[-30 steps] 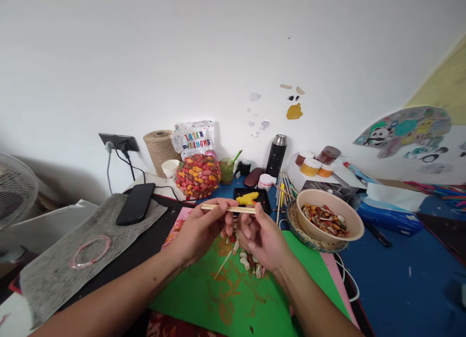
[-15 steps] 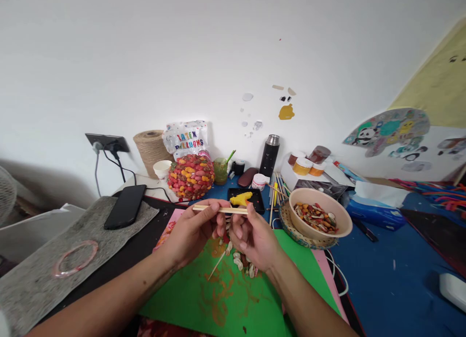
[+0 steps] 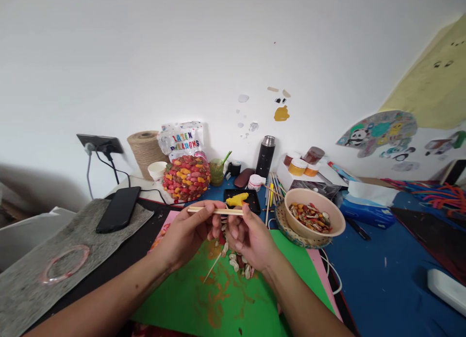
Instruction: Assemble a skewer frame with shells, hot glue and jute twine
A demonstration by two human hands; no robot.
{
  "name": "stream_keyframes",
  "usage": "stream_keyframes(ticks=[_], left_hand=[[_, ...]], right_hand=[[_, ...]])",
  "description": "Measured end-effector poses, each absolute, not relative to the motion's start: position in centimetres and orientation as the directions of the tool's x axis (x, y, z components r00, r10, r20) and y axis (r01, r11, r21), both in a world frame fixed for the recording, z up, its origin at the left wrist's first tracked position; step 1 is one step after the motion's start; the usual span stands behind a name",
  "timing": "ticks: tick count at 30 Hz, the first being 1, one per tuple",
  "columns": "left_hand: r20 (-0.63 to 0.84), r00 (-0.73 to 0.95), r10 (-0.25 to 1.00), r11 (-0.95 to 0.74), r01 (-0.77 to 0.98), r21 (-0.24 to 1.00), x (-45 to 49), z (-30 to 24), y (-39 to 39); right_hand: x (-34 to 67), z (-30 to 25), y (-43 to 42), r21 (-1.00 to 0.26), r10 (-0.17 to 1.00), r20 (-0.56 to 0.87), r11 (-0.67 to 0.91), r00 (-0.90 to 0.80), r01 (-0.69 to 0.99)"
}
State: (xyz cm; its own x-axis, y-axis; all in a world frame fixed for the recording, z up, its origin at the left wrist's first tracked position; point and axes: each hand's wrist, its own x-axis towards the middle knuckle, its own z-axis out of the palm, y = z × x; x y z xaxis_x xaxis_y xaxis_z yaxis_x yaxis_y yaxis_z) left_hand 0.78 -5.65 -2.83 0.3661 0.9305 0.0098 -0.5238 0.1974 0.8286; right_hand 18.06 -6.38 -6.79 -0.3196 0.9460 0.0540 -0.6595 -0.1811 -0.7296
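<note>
Pale, thin wooden sticks (image 3: 222, 211) lie level across my fingertips, side by side. My left hand (image 3: 189, 232) pinches their left part between thumb and fingers. At their right end, my right hand (image 3: 253, 237) grips them under its thumb, fingers curled. Both hands are above a green sheet (image 3: 174, 298) smeared with orange-brown paint. On that sheet, just below the hands, are several pale and brown nut shells (image 3: 233, 264), partly hidden by my right hand. Another thin stick (image 3: 212, 268) rests slantwise beside them.
Behind my hands, a yellow glue gun (image 3: 236, 199) sits in a black tray (image 3: 255, 206). A shell-covered ball (image 3: 186, 177) stands left, near a twine spool (image 3: 143, 152). Rightward are a bowl (image 3: 338, 220) of coloured shells, paint jars (image 3: 297, 166) and a black flask (image 3: 265, 157). A phone (image 3: 119, 210) lies left.
The view has turned slightly to the right, so everything sits a little further left. Both hands keep the same hold on the sticks.
</note>
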Motion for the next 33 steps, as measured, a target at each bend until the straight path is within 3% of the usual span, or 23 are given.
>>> stream_keyframes(ticks=[8,33], left_hand=[[-0.014,0.356,0.934,0.216,-0.534,0.818,0.79,-2.64,-5.51],[0.058,0.387,0.920,0.161,-0.511,0.844,0.64,-2.50,-5.75]], right_hand=[[18.01,-6.48,-6.46,-0.754,0.950,-0.011,-0.212,-0.311,-0.621],[18.30,-6.63,-6.46,-0.763,0.954,0.000,-0.194,-0.301,-0.616]])
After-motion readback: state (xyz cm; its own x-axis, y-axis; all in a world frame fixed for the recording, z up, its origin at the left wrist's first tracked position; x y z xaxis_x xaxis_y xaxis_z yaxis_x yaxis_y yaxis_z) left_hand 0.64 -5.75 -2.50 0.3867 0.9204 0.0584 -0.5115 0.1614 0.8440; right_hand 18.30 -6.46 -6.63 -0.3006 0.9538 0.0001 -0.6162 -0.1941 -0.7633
